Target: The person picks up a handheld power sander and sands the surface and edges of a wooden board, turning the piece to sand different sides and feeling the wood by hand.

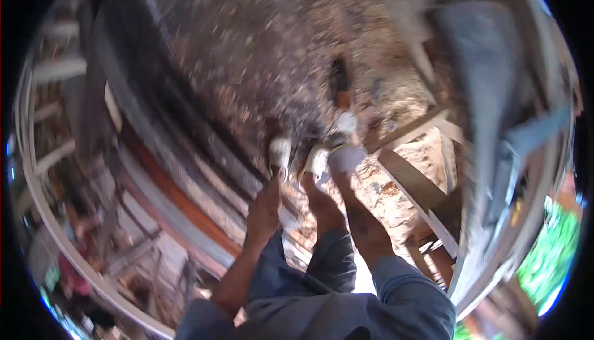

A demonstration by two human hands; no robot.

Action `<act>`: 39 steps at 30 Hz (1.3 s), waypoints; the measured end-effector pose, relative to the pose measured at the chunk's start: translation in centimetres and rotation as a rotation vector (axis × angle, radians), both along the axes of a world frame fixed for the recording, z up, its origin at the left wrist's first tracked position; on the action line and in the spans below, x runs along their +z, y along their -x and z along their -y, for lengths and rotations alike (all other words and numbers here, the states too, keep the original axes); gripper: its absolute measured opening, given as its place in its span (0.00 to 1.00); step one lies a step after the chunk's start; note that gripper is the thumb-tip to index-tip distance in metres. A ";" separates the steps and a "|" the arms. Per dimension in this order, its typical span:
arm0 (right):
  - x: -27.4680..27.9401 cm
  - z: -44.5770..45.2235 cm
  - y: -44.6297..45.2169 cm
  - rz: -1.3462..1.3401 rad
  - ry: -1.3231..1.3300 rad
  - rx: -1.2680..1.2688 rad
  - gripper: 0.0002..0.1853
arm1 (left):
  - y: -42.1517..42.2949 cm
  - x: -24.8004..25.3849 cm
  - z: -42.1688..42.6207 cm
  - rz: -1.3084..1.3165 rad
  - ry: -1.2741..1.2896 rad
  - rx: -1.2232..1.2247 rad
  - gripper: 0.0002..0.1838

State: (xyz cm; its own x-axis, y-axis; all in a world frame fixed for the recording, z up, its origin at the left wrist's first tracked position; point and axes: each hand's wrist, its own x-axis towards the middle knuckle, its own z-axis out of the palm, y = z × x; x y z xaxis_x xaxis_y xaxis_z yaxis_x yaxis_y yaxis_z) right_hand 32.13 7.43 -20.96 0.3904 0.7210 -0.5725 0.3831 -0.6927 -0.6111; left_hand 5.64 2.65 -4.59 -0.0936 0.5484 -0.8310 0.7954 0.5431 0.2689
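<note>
My right hand (345, 123), in what looks like a pale glove with a grey cuff (346, 159), reaches forward. It is closed around a tool (340, 81) with an orange-brown part near the hand and a dark far end; blur hides its exact kind. My bare left hand (266, 207) hangs beside my left leg, fingers pointing loosely down and apparently holding nothing. Just beyond its fingers is my left white shoe (279, 151). The right white shoe (317, 162) stands between the two hands on the ground.
Long dark and reddish beams (185, 185) lie along the left. Brown ground (247, 49), strewn with chips, stretches ahead. Wooden boards (414, 182) and a large grey-blue piece (482, 61) stand on the right. Someone in red (75, 272) appears at the lower left; greenery (547, 256) shows at right.
</note>
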 end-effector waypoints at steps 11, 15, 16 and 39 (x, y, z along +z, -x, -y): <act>32.9 4.7 7.7 -0.206 -0.251 -0.088 0.41 | -7.4 12.4 5.1 0.961 -0.003 0.394 0.44; 47.6 2.5 2.7 -0.384 -0.425 -0.371 0.48 | -11.6 24.2 -1.8 1.129 -0.231 0.033 0.39; 51.9 2.2 1.0 -0.407 -0.437 -0.463 0.49 | -13.3 30.2 -5.1 1.124 -0.250 -0.329 0.37; 62.3 44.6 -8.6 0.047 -1.885 -1.715 0.29 | -37.8 47.3 17.7 1.164 0.762 -1.743 0.40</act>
